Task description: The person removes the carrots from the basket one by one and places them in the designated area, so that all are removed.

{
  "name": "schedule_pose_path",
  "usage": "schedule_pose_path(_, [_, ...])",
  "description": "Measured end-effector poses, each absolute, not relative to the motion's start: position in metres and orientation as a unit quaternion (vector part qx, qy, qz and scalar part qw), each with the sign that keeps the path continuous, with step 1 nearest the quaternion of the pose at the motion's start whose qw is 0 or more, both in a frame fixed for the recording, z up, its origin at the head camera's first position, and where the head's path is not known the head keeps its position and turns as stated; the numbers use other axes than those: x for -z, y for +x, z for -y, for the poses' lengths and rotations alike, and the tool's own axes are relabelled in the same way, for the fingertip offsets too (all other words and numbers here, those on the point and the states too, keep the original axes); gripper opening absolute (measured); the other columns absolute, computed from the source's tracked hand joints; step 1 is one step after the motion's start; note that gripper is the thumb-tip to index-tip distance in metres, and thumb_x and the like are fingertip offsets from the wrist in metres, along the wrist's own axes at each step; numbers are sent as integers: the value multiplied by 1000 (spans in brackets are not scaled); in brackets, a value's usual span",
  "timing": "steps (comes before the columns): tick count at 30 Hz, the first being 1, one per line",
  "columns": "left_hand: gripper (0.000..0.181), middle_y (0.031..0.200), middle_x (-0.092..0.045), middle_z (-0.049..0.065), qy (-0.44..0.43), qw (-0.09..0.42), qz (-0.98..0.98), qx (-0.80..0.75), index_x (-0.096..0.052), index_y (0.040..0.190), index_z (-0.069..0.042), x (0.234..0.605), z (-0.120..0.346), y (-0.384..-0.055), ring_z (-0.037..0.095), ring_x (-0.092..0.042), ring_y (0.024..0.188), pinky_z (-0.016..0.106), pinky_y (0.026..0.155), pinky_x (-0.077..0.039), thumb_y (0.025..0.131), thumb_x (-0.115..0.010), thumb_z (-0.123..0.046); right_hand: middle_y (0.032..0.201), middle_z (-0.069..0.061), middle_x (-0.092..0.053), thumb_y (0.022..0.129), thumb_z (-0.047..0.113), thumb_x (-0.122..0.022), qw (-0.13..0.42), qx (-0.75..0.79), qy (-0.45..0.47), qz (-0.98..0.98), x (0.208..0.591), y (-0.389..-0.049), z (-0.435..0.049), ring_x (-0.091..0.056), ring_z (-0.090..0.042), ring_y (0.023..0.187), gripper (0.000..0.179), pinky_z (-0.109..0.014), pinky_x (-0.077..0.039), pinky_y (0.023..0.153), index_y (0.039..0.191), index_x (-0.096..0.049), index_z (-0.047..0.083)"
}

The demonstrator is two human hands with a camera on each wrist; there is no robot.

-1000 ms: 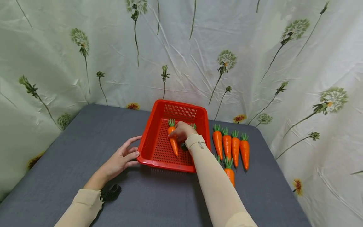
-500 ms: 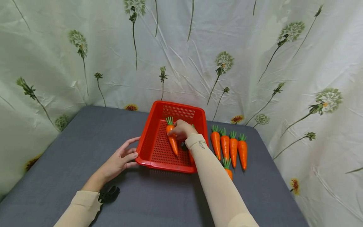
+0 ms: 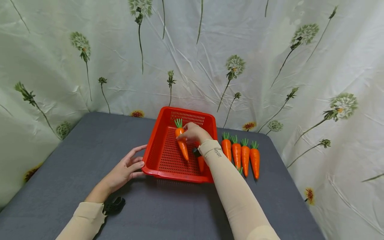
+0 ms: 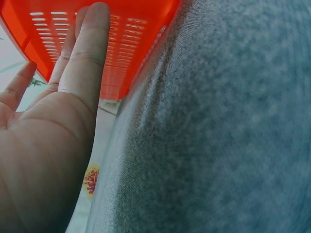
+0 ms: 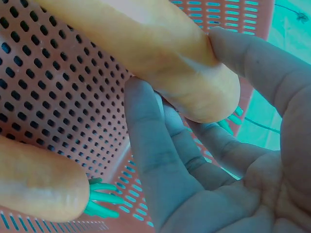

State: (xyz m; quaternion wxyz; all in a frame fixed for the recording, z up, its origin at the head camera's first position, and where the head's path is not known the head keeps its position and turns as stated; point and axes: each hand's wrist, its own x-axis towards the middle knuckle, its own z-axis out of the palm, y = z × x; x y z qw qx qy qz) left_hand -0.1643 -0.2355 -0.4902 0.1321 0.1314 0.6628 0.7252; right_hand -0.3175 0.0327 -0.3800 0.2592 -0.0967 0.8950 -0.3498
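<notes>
Inside a red plastic basket [image 3: 150, 146], my right hand [image 3: 195, 132] pinches an orange carrot [image 3: 183, 150] with green stalks. In the right wrist view, the thumb presses one side of that carrot [image 5: 165, 58] and the fingertips the other. A second carrot [image 5: 41, 179] lies in the basket below it, mostly behind the right wrist in the head view. My left hand [image 3: 124, 171] is at the basket's near left corner, thumb at the rim. Its fingers run nearly straight along the perforated wall [image 4: 116, 53] in the left wrist view.
To the right of the basket, several carrots [image 3: 245, 158] lie in a row on the grey tabletop [image 3: 150, 213]. More green stalks [image 3: 239, 169] show beside my right sleeve. A floral curtain [image 3: 198, 66] hangs behind the table.
My right hand has raised the pinched carrot slightly within the basket, and more of the second carrot shows. The left hand keeps its place at the corner. The head view has shifted slightly.
</notes>
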Motion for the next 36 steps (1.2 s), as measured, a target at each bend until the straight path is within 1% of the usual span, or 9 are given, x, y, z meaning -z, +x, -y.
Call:
schedule_pose_path(3, [64,134,-56,19,128,131,-665,-724,-19,159,-25,490,236,-164,16,-68,111,36,90,-59,105,-53,-18,126,-14,-59,91,21,-74,260,346,-104,-895,375,-317,-36,-65,-18,87,61,-38,-58,90,141,-47,-1])
schedule_pose_path(5, [64,133,-57,18,126,131,-667,-723,-20,159,-25,490,236,-164,16,-68,111,36,90,-59,105,-54,-19,128,-14,-58,91,22,-74,257,342,-109,-897,373,-316,-38,-65,-17,88,65,-37,-58,90,145,-45,0])
schedule_pose_path(8, [64,132,-57,17,126,131,-668,-722,-20,159,-25,490,236,-164,17,-68,111,37,91,-58,105,-53,-19,127,-12,-59,91,24,-75,251,338,-114,-900,370,-317,-43,-66,-17,88,64,-37,-58,89,144,-46,1])
schedule_pose_path(14, [64,131,-57,17,128,131,-667,-722,-19,159,-25,489,236,-163,17,-67,112,39,92,-58,105,-53,-20,128,-14,-58,90,22,-75,240,362,-110,-894,364,-316,-50,-64,-16,84,65,-42,-57,93,144,-45,1])
schedule_pose_path(18, [64,131,-57,19,133,133,-662,-725,-19,159,-24,488,236,-164,17,-67,113,38,92,-58,105,-53,-19,130,-15,-57,90,21,-76,235,374,-99,-892,361,-315,-54,-63,-15,80,69,-41,-57,92,146,-42,0])
schedule_pose_path(22, [64,130,-57,17,136,134,-660,-727,-18,159,-24,489,236,-163,17,-67,112,38,91,-58,105,-53,-19,129,-15,-58,89,22,-77,226,370,-99,-896,360,-314,-60,-66,-17,81,70,-41,-58,91,146,-42,2])
schedule_pose_path(25, [64,129,-59,15,135,132,-663,-724,-18,159,-23,489,236,-163,16,-68,111,38,91,-58,105,-52,-19,129,-16,-58,89,24,-77,219,358,-106,-901,359,-314,-64,-68,-18,83,70,-39,-59,89,146,-42,2])
schedule_pose_path(31, [63,131,-57,19,138,132,-665,-722,-18,159,-22,489,236,-163,17,-68,111,39,92,-58,106,-51,-17,129,-16,-59,89,25,-77,214,355,-109,-904,356,-312,-76,-71,-20,85,71,-35,-60,84,147,-42,3])
schedule_pose_path(36, [63,128,-59,14,136,129,-668,-720,-19,159,-23,489,235,-163,17,-68,111,40,92,-58,106,-51,-17,122,-16,-60,89,25,-77,211,368,-109,-899,352,-310,-87,-66,-16,82,70,-28,-59,77,146,-43,3])
